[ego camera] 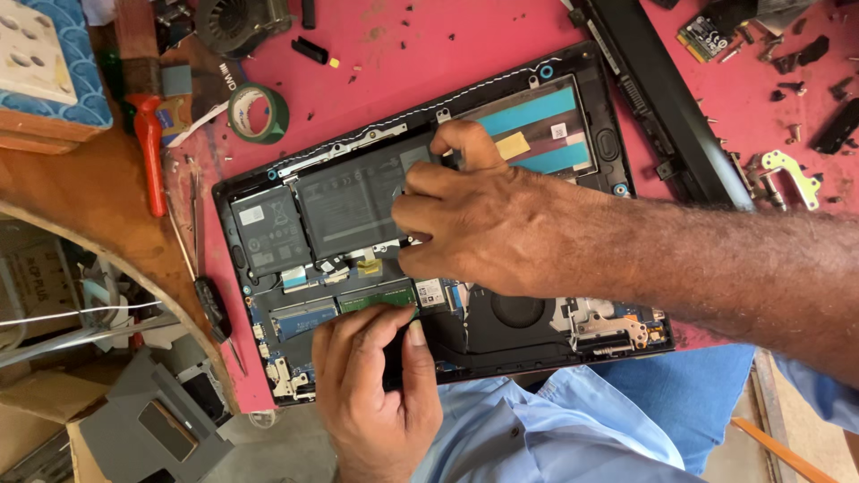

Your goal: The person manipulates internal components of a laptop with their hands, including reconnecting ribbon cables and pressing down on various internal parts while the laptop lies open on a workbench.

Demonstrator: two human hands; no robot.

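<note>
An opened laptop base (591,85) lies on a red mat, its black battery (344,201) and circuit board exposed. My right hand (474,224) rests on the right end of the battery, fingers curled over its edge and pressing down. My left hand (376,385) is at the near edge of the laptop, thumb and fingers pinching a small dark part beside a green memory module (376,297). What the left fingers hold is mostly hidden. A round fan (517,311) sits just right of the left hand.
A roll of green tape (259,114), a red-handled tool (152,152) and a screwdriver (211,300) lie left of the laptop. A long black laptop part (667,98), loose screws, a metal hinge (792,172) and a small green card (707,36) sit at the upper right.
</note>
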